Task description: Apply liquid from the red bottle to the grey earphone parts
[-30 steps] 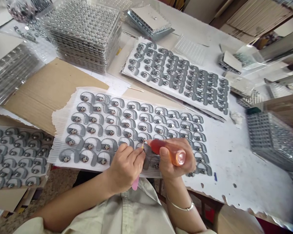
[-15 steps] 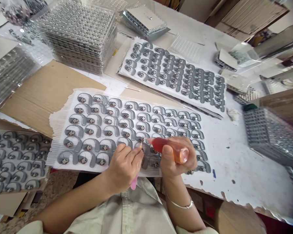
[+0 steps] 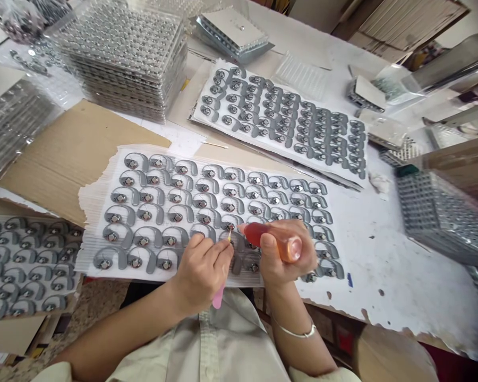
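Observation:
My left hand (image 3: 202, 273) is closed around a slim pink tweezers-like tool (image 3: 218, 298). Its thin yellowish tip points at a grey hook-shaped piece (image 3: 231, 218) with a round metal part. In my right hand (image 3: 289, 254) lies a small squeeze bottle (image 3: 269, 236) of red-orange liquid, tilted with its nozzle toward the same piece. Whether nozzle or tip touches it I cannot tell. Rows of similar grey pieces lie on a white sheet (image 3: 91, 209) under both hands. My hands hide several pieces in the lower middle.
Another sheet of grey pieces (image 3: 279, 114) lies behind, and a third (image 3: 19, 265) at lower left. A tall stack of clear trays (image 3: 117, 58) stands at the back left beside brown cardboard (image 3: 63, 154). A cotton swab (image 3: 215, 144) rests between sheets. More stacked trays (image 3: 442, 217) stand right.
My right hand and the bottle have shifted slightly left, nozzle still near the same piece. My left hand has hardly moved. The whole view has shifted a little.

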Available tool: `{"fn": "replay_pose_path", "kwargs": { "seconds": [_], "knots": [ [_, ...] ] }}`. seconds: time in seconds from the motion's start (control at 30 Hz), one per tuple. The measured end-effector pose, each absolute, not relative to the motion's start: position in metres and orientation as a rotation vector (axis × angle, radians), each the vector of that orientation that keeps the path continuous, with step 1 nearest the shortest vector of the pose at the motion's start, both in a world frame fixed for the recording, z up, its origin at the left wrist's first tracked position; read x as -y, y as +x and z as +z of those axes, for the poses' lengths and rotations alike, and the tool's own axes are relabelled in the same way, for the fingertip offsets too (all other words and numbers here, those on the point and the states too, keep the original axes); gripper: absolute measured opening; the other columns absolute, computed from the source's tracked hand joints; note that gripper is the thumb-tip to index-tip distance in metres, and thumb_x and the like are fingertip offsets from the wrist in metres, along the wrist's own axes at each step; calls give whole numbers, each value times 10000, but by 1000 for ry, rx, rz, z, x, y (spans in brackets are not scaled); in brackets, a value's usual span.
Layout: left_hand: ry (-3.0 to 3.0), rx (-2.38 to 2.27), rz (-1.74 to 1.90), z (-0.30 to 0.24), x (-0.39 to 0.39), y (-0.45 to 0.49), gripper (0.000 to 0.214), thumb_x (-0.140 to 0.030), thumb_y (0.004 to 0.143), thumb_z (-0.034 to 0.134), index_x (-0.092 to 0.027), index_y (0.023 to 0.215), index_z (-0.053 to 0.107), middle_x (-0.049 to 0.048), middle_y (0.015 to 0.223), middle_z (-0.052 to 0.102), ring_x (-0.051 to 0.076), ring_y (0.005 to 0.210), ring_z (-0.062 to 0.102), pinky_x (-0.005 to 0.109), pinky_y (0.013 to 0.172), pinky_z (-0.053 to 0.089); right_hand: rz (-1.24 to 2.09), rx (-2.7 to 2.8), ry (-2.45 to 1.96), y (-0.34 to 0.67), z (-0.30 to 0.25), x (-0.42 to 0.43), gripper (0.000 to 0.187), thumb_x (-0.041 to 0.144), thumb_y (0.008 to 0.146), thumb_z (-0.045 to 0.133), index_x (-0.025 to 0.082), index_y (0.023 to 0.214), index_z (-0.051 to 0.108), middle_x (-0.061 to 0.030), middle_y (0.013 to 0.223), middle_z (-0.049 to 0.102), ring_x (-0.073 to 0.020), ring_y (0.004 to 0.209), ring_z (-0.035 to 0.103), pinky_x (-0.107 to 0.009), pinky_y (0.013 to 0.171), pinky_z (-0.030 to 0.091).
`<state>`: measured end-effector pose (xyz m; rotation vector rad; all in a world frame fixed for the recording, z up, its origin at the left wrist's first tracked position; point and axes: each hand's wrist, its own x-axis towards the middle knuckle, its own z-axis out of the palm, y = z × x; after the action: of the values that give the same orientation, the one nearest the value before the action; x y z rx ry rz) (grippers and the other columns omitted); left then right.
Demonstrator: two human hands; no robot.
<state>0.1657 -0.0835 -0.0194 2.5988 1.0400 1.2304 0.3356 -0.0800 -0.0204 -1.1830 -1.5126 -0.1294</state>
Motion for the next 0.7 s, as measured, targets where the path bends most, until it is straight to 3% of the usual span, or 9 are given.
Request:
{"fn": "replay_pose_path", "kwargs": {
  "seconds": [0.7],
  "knots": [
    [2535,-1020,1206,-21,83,163,70,-37,846,575,-94,864,612,105,892,739,155,613,582,341,587,434,-213,1535,-1173,339,-22,85,226,161,766,683,154,949,551,-20,754,582,-148,676,549,-311,613,454]
  ]
}}
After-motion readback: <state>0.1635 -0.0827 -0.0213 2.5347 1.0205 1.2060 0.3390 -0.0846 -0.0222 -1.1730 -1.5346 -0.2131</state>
